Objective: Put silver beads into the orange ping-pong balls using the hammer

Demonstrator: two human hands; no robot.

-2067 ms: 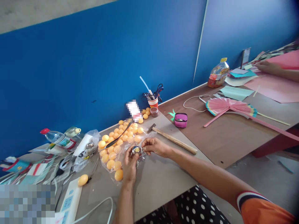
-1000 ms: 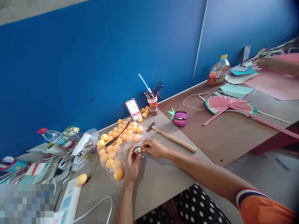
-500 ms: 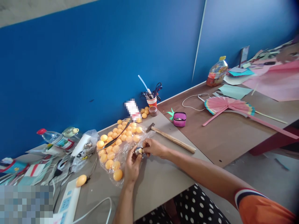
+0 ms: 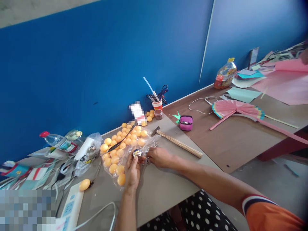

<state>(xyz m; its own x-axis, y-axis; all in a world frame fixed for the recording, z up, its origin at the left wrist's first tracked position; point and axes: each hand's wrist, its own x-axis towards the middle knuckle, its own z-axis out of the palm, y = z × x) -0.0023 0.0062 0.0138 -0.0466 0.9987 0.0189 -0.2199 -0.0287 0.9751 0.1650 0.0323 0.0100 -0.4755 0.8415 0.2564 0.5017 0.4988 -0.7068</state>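
Observation:
My left hand (image 4: 133,168) is closed around a small, shiny silver round piece (image 4: 137,153) with a yellowish patch on it. My right hand (image 4: 158,157) is just to the right, its fingers drawn together and pointing down at small shiny bits (image 4: 147,160) by the clear plastic bag (image 4: 127,157). Whether those fingertips hold one of the bits is hidden. Many orange-yellow balls (image 4: 113,168) lie in and around the bag, behind and left of my left hand. A black strap (image 4: 121,140) lies across them.
A hammer (image 4: 179,142) lies behind my right hand. Further right are a purple box (image 4: 186,123) and a pink paper fan (image 4: 235,109). A cup of tools (image 4: 157,104) stands by the wall. At left are a bottle (image 4: 60,144), a power strip (image 4: 72,205) and a loose ball (image 4: 84,184).
My right hand has drawn away from the silver piece and dropped slightly toward the bits. My left hand has shifted left, with the piece now more exposed.

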